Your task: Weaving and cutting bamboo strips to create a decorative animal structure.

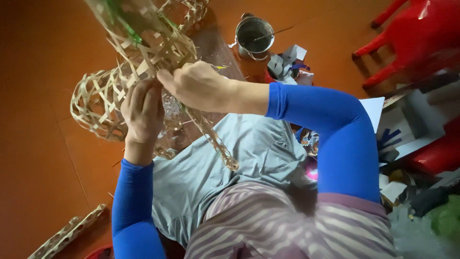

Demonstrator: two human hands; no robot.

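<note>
- woven bamboo lattice piece [143, 43] held up close to the camera, open hexagon weave, pale strips with loose ends sticking out; a bit of green showing through near its top.
- left hand [143, 111] closed on the lower edge of that piece, fingers curled up into the strips, back of the hand toward the camera.
- right hand [199, 86] pinched shut on strips just beside the left, knuckles touching the weave, thumb side tucked against the left fingertips.
- blue sleeves [342, 134] on both forearms, running down and away from the grip.
- rounded woven basket form [96, 103] just left of and behind the left hand, same lattice.
- narrow woven band [218, 144] trailing down from under the right hand across a grey cloth [249, 144] on the lap.
- striped fabric [287, 225] below that.
- metal pot [254, 36] up and right of the grip, on the orange floor [38, 144].
- red plastic chair [412, 33] far right.
- flat woven strip [67, 232] lying well below left of the grip.
</note>
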